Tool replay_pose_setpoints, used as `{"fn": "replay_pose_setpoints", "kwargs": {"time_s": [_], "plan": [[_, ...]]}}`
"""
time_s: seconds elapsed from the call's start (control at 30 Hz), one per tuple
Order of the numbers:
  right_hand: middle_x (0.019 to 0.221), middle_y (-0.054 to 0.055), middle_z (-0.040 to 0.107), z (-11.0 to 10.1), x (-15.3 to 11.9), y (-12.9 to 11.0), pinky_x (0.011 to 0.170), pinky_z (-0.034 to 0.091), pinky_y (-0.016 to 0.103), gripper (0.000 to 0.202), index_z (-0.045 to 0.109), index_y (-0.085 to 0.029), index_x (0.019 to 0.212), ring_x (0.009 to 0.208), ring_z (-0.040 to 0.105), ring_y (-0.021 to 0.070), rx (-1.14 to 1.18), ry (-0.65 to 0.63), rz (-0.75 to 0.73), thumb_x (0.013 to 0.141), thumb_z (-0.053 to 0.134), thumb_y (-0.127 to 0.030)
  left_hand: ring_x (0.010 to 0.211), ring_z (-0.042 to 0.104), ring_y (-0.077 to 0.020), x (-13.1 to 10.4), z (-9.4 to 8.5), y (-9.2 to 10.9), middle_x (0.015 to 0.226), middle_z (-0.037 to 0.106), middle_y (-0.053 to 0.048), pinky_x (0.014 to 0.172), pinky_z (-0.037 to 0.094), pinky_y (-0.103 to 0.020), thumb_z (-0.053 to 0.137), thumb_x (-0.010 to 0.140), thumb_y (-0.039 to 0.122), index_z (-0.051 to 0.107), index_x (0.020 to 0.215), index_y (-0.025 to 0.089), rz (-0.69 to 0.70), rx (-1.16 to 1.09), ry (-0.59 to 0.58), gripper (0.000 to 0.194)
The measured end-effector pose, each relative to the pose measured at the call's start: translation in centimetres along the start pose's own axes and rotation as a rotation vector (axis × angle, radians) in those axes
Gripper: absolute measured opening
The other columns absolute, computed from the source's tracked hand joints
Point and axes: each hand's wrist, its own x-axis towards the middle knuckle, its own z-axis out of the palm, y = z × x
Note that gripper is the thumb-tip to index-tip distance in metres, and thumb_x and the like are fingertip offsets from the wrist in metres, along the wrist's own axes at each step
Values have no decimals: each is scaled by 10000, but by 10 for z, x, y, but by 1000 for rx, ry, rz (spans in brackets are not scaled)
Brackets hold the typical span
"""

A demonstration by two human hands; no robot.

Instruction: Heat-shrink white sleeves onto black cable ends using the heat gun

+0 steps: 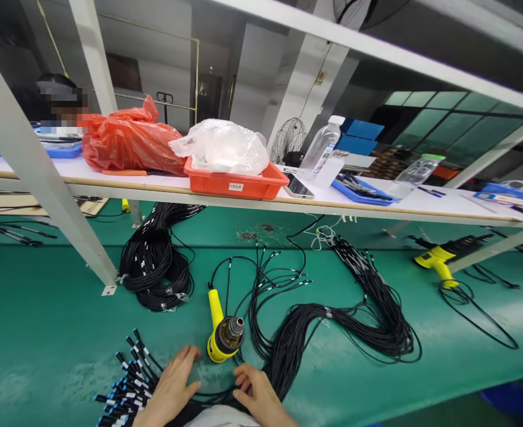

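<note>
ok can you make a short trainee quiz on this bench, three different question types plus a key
1. True or false: the left hand is gripping the nearer heat gun.
2. The white plastic bag rests in which colour of tray? a) blue b) orange-red c) green
3. Fill in: the bench top under the black cables is ____.

Key: 1 false; 2 b; 3 green

Dim rm. Grey wall (166, 44), approx. 11 o'clock; pale column (299, 74), approx. 12:30, w/ wire fan (289, 139) nearby. Greenish paned windows (461, 112), 2 o'clock. Green table (66, 308) below, pale-topped shelf (448, 204) across, 9 to 3 o'clock.
</note>
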Motion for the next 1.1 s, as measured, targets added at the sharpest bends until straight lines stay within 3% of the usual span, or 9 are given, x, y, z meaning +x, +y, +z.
{"fn": "replay_pose_setpoints", "kwargs": {"time_s": [0.1,0.23,0.37,0.57,0.87,1.1], "plan": [[1194,99,609,-4,1,-9,807,521,377,743,496,-202,1302,1042,587,270,65,130,48,591,710,-163,1391,333,-274,12,-6,32,1472,434,-82,1150,270,-418,603,681,179,369,1407,231,95,-202,129,765],[1396,106,469,2,17,-37,917,493,418,931,377,-239,1403,1256,466,302,203,181,-47,550,741,-151,1320,438,-262,28,-8,63,1425,492,-87,1106,345,-412,627,696,188,404,1385,226,192,-450,206,725],[1348,119,510,13,26,-51,907,516,422,876,372,-213,1395,1234,492,292,343,235,-24,594,726,-174,1181,562,-254,32,-7,68,1307,598,-65,1000,449,-387,645,683,172,485,1294,248,184,-541,207,636],[1223,88,600,13,22,-57,878,555,404,702,489,-206,1281,1135,575,260,504,276,-131,622,724,-151,1093,609,-250,24,0,69,1196,656,-54,926,494,-371,669,640,150,540,1191,244,174,-575,277,574],[1117,71,636,10,16,-58,840,559,393,574,545,-210,1129,1056,605,258,541,292,-145,584,663,-74,1104,601,-232,16,3,79,1170,656,-41,930,497,-352,640,663,123,526,1141,246,181,-470,251,506],[1145,90,618,6,24,-64,848,558,416,537,520,-210,1149,1083,588,262,466,263,-141,651,723,-225,1127,589,-240,25,-6,74,1224,629,-58,972,466,-379,665,675,140,484,1208,243,194,-468,209,573]]}}
